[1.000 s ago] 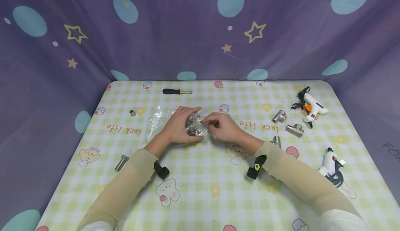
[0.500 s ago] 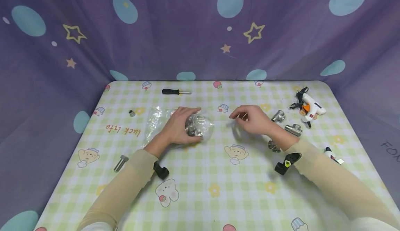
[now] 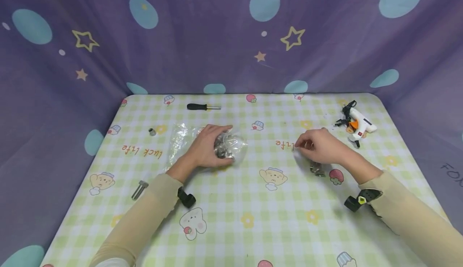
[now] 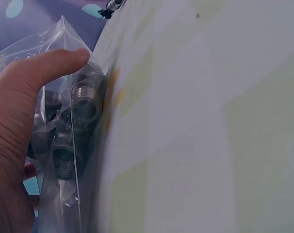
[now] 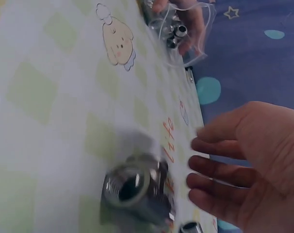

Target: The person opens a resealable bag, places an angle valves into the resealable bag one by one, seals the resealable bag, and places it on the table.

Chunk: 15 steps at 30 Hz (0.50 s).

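My left hand [image 3: 206, 146] grips a clear plastic bag [image 3: 179, 138] around its bulging end, thumb and fingers spread about it. Inside are several threaded metal pipe fittings [image 4: 84, 99], and the bag's mouth faces right. My right hand [image 3: 322, 146] is over the right side of the table, its fingers loosely bent with nothing between them. Just below that hand stands a shiny metal tee fitting [image 5: 137, 187], close to the fingertips. Another fitting [image 5: 190, 227] shows at the lower edge of the right wrist view; in the head view the hand mostly covers those behind.
A black-handled screwdriver [image 3: 202, 107] lies at the back. A small metal fitting [image 3: 152, 131] and a large bolt [image 3: 139, 190] are on the left. At the far right lies a white glue gun [image 3: 361, 124] with a black cord. A purple curtain [image 3: 202, 50] encloses the table.
My right hand has left the bag's mouth and moved right to the tee fittings, its forearm now covering the area near the right edge. My left hand has stayed on the bag.
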### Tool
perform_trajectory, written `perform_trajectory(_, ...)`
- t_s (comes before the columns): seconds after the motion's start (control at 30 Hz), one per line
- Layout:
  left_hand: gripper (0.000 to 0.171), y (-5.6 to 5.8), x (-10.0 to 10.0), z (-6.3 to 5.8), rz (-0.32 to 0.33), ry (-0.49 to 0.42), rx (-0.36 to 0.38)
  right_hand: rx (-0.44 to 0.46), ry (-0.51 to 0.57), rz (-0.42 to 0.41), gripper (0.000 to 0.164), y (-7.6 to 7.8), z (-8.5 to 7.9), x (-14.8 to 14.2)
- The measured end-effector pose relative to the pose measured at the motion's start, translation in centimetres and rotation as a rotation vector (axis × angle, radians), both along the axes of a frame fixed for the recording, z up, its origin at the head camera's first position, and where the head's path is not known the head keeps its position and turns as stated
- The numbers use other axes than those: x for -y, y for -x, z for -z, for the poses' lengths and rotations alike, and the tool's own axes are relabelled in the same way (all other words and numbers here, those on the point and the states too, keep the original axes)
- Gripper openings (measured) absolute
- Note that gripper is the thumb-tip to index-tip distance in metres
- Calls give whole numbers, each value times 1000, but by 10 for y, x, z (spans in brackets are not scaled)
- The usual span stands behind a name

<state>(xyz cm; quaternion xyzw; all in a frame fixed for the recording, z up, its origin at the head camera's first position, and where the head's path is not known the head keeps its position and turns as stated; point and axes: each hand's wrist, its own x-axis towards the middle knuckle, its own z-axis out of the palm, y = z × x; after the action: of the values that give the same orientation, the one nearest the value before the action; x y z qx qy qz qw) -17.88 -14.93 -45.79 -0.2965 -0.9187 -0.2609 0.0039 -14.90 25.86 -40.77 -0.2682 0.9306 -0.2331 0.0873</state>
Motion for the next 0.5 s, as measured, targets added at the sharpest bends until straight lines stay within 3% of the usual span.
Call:
perform_trajectory(0.23, 113, 0, -2, -1, -5, 0, 14, 86, -76, -50, 21, -14, -2, -32)
perform_trajectory(0.5, 113, -1, -1, 0, -9, 5, 15, 23, -113, -67, 36, -31, 5, -41)
